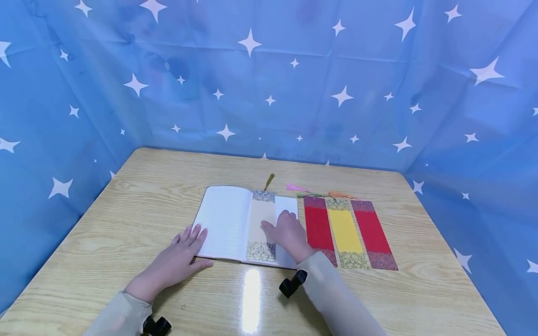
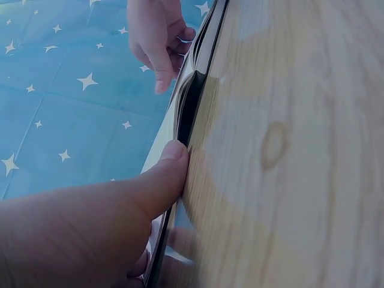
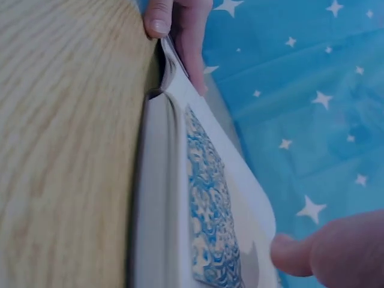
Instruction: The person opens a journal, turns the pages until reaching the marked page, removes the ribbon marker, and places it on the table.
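Observation:
An open notebook (image 1: 222, 219) with lined pages lies on the table. On its right page lies a beige bookmark (image 1: 257, 224) with blue-black lace pattern at both ends and an olive tassel (image 1: 269, 181) past the top edge. My left hand (image 1: 178, 256) rests at the lower left corner, fingers extended onto the left page. Its thumb (image 2: 168, 168) lies along the notebook's bottom edge. My right hand (image 1: 290, 233) is over the right page, its thumb (image 3: 291, 255) extended across the bookmark and its other fingers loosely bent, with nothing seen in its grasp.
Right of the notebook, two red bookmarks (image 1: 318, 226) flank a yellow one (image 1: 345, 233), lace-patterned at their ends. Pink (image 1: 297, 187), green and orange tassels lie above them. A blue curtain (image 1: 294, 84) with white stars surrounds the wooden table (image 1: 168, 172) at the back and sides.

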### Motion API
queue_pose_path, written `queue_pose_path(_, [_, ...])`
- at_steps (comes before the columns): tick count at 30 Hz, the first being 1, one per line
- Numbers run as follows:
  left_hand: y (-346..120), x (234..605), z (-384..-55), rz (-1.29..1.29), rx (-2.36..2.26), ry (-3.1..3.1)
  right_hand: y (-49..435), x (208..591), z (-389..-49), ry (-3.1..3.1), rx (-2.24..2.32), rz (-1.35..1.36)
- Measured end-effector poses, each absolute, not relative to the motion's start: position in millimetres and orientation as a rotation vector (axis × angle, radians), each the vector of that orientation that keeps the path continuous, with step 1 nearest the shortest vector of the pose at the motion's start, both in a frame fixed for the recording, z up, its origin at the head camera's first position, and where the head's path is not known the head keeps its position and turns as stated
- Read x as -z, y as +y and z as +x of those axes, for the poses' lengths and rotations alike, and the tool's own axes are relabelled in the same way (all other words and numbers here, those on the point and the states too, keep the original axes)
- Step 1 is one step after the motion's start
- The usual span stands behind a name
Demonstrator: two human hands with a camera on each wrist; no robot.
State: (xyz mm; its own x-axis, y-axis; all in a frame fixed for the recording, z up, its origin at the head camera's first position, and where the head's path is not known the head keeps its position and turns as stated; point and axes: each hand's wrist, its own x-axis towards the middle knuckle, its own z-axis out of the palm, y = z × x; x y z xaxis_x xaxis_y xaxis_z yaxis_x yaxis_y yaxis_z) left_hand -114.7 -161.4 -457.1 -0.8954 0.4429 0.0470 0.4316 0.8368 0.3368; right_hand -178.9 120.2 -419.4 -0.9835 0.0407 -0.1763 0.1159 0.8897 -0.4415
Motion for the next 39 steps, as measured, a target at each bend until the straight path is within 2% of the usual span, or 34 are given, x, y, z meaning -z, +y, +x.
queue_pose_path(19, [-160, 457, -113, 0.721, -0.546, 2.997, 112, 412, -188, 2.795, 0.662, 0.242])
queue_pose_path(27, [-161, 455, -113, 0.710, -0.559, 2.994, 99, 415, -183, 2.853, 0.540, 0.123])
queue_pose_path(39, [-162, 460, -114, 0.718, -0.558, 3.004, 91, 408, -180, 2.867, 0.528, 0.230])
